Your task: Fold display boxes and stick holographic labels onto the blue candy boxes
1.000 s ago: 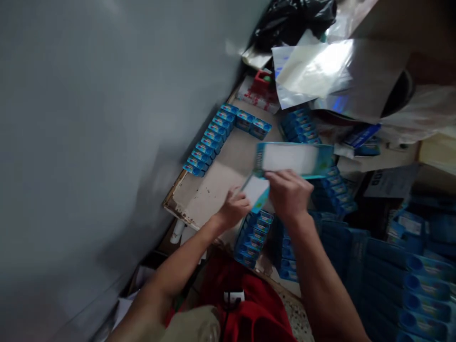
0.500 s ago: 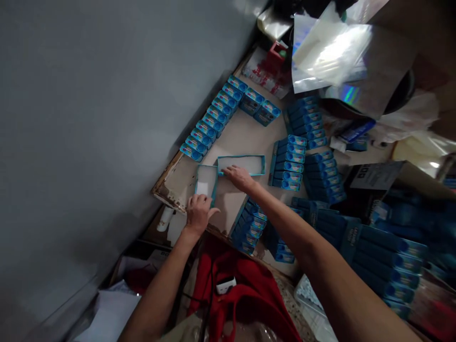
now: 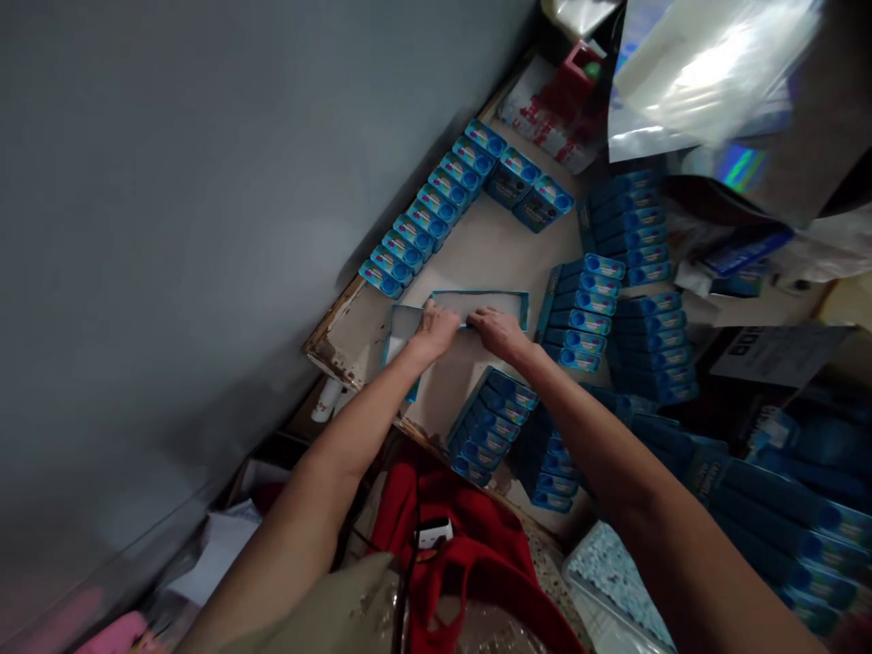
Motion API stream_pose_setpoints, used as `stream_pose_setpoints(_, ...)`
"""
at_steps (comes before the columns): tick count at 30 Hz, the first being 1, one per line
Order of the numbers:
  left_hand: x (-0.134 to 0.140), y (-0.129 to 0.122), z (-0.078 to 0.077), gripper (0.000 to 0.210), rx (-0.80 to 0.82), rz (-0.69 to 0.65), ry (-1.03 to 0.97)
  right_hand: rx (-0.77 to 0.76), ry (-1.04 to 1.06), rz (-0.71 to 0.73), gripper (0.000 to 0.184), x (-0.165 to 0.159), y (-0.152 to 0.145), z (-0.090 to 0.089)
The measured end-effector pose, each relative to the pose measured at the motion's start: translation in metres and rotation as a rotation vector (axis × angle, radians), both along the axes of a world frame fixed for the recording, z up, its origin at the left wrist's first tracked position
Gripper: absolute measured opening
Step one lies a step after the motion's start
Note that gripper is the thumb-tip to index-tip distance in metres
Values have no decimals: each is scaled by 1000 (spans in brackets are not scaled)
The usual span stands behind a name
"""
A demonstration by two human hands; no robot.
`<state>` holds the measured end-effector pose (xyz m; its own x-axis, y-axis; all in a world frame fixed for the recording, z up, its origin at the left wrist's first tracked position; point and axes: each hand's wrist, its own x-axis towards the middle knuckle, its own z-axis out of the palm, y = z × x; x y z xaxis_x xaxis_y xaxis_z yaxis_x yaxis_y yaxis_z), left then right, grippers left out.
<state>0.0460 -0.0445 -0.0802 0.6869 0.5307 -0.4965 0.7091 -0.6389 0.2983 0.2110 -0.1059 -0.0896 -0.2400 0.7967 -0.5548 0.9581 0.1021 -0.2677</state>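
Note:
A shallow open blue-edged box tray with a pale inside lies crosswise on the table. My left hand is closed on its near left corner, fingers curled over the rim. Along the same near side, my right hand pinches the wall a short way to the right. A second open tray, with something white in it, lies at an angle beside the first, partly hidden under my left hand and forearm.
A row of small blue boxes lines the table edge along the grey wall. More blue boxes stand in stacks to the right and near the front edge. Shiny plastic bags lie at the upper right.
My left hand has left the angled tray and moved up and right to the crosswise tray. My right hand has shifted slightly right along that tray's near side. The camera view has shifted.

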Motion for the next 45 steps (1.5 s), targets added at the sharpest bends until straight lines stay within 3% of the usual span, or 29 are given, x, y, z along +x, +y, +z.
stream_pose_setpoints(5,11,16,-2,31,-68,-10,33,-62,45,70,59,0,15,0)
stream_pose_setpoints(9,17,21,6,27,-81,-18,48,-68,17,102,59,-5,19,10)
stream_pose_setpoints(11,12,15,13,29,-82,-35,23,-46,-8,105,53,-2,15,16)
stream_pose_setpoints(14,-14,-3,22,23,-14,-51,-170,-27,-91,88,42,11,6,27)
stream_pose_setpoints(16,-44,-17,25,18,113,73,-312,-23,-171,26,40,16,3,37)
stream_pose_setpoints(19,-93,-35,19,25,319,500,-285,85,-101,-166,40,-3,13,55)
stream_pose_setpoints(21,-121,-45,10,44,301,707,-173,229,64,-267,45,-36,29,65)
stream_pose_setpoints(23,-142,-54,0,49,139,748,-89,361,142,-301,57,-76,50,70)
stream_pose_setpoints(26,-164,-68,-8,40,-13,738,-50,478,87,-328,73,-127,78,66)
stream_pose_setpoints(30,-192,-81,-3,40,51,880,-28,541,49,-346,78,-160,87,48)
stream_pose_setpoints(34,-205,-69,-1,42,79,989,30,555,23,-380,79,-173,80,40)
stream_pose_setpoints(39,-197,-44,-9,35,80,979,-32,523,-87,-360,77,-181,85,41)
stream_pose_setpoints(45,-203,-60,-13,62,103,992,-214,527,-103,-424,71,-181,96,43)
